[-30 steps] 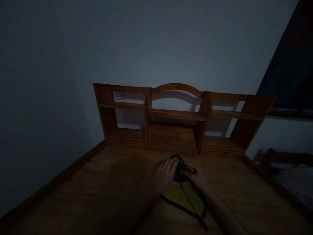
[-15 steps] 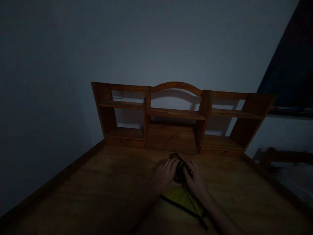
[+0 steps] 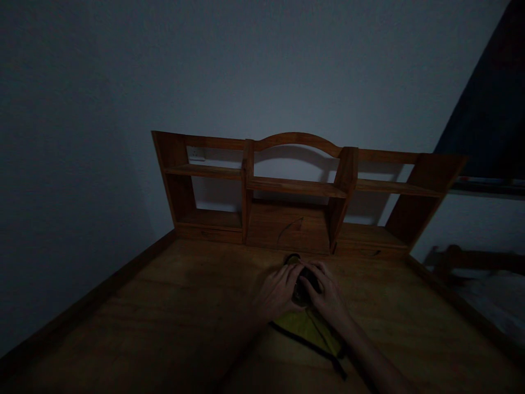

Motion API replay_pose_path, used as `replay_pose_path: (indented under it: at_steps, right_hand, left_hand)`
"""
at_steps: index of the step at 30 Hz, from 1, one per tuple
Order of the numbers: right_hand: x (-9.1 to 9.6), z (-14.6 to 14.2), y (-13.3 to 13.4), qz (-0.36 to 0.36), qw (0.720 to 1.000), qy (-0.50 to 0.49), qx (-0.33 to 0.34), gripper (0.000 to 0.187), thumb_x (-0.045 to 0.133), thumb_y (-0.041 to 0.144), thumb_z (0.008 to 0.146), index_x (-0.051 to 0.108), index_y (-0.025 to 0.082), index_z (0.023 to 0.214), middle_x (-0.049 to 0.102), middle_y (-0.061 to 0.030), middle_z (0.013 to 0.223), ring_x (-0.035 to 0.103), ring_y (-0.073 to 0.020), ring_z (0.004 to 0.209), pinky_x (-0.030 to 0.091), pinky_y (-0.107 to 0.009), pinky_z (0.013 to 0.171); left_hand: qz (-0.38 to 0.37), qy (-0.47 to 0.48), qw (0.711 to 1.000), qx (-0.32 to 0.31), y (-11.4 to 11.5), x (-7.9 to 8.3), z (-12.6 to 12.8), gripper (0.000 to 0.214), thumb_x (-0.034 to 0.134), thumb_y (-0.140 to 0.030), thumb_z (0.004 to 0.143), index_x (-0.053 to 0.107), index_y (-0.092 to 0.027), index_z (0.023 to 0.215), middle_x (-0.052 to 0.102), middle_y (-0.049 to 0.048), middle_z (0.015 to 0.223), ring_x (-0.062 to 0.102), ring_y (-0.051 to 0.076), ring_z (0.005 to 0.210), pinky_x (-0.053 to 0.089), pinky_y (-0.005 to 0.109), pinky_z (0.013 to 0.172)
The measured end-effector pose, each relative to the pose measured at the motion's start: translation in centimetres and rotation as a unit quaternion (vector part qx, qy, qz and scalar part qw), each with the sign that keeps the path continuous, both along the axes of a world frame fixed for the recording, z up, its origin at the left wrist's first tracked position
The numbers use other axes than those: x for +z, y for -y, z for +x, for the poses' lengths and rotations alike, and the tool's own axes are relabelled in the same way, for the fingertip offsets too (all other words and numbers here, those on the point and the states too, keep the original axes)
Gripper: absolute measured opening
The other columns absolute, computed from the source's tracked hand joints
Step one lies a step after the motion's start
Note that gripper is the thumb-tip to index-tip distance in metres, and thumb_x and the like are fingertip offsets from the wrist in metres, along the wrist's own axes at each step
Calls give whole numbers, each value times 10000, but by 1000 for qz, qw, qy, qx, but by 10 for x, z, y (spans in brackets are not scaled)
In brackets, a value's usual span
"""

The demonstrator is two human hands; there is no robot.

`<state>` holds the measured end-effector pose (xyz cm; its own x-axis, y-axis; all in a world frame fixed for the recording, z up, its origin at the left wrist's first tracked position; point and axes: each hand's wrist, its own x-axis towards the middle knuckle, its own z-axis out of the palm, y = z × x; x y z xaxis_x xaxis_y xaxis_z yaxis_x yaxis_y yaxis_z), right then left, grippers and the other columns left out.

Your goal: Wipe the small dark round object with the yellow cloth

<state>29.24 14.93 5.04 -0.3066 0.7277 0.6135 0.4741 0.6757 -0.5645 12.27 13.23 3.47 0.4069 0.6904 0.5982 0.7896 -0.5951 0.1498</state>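
A small dark object [image 3: 302, 294] with a faint sheen stands between my hands; its kind is too dim to make out. Around its left side curls my left hand [image 3: 277, 291], fingers closed against it. From the right, my right hand [image 3: 326, 290] grips the same object, its fingertips meeting the left ones over the top. Beneath lies a yellow-green cloth [image 3: 305, 327] edged in black, with a dark strap end towards me. A black loop [image 3: 292, 256] shows just beyond my fingers. My hands hide much of the object.
The wooden desktop [image 3: 184, 306] has raised side edges. Along its back stands a wooden shelf unit [image 3: 297, 189] with open compartments and a low panel in the middle. A wall socket [image 3: 196, 154] shows through the left compartment. The room is dim.
My right fingers have moved up and left over the top of the dark object, closer to my left fingertips. The cloth has stayed nearly in place. The view has shifted slightly.
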Motion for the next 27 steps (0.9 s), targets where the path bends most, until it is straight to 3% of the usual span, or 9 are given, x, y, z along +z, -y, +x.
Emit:
replay_pose_path:
  at_steps: [6, 13, 27]
  right_hand:
    - [-3, 2, -2, 10, 1000, 1, -11, 414, 525, 248, 876, 490, 285, 1287, 547, -60, 1179, 513, -229, 1108, 435, -389, 962]
    - [-8, 2, -6, 21, 1000, 9, -19, 408, 558, 262, 868, 498, 284, 1270, 564, -57, 1152, 519, -232, 1088, 437, -397, 951]
    - [-3, 6, -5, 20, 1000, 13, 8, 289, 498, 253, 921, 572, 273, 1200, 594, -61, 1079, 543, -231, 1035, 446, -383, 909]
  left_hand:
    - [-10, -30, 999, 7, 3, 5, 0, 928, 744, -491, 648, 267, -249, 1407, 470, 90, 1358, 483, 258, 1206, 437, 371, 960]
    - [-10, -25, 1000, 1, 2, 5, 0, 841, 701, -525, 680, 328, -204, 1361, 482, 96, 1348, 466, 260, 1223, 428, 384, 972]
    - [31, 1, 1000, -2, -2, -4, 0, 853, 578, -629, 736, 294, -134, 1370, 511, 151, 1316, 491, 279, 1207, 425, 398, 971]
